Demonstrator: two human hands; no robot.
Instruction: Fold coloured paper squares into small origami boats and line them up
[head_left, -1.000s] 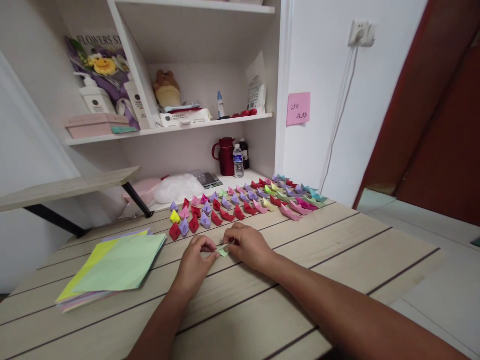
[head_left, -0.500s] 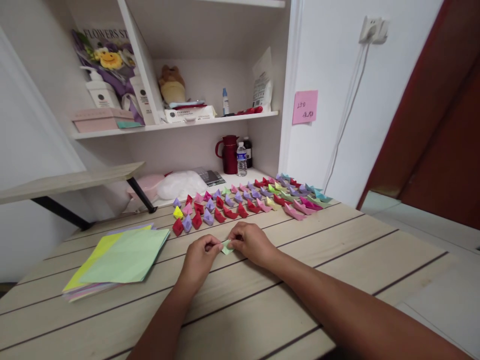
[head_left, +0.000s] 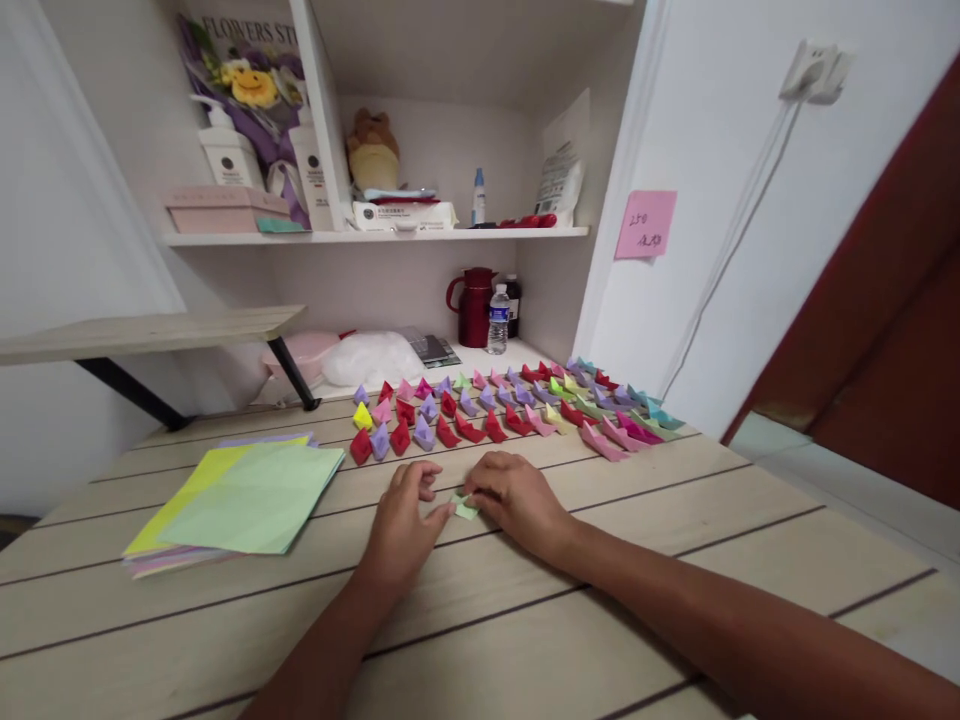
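A small folded piece of light green paper (head_left: 465, 508) lies low over the wooden table, between my two hands. My right hand (head_left: 517, 500) pinches its right side, with the fingertips partly covering it. On the other side, my left hand (head_left: 403, 515) has thumb and fingers apart, the thumb tip close to the paper's left corner; whether it touches I cannot tell. Beyond my hands stand rows of small folded paper boats (head_left: 470, 428) in red, purple, pink, yellow, green and blue. To the left lies a stack of square paper sheets (head_left: 255, 500), light green on top.
A low wooden stand (head_left: 150, 330) with black legs is at the table's back left. Behind the boats, a white shelf holds a dark red jug (head_left: 475, 308), a water bottle (head_left: 498, 322) and a clear plastic bag (head_left: 371, 358). A pink note (head_left: 646, 225) sticks to the wall.
My left hand has opened its pinch on the green paper, its fingers spreading apart. My right hand keeps hold of it. The whole view has shifted slightly.
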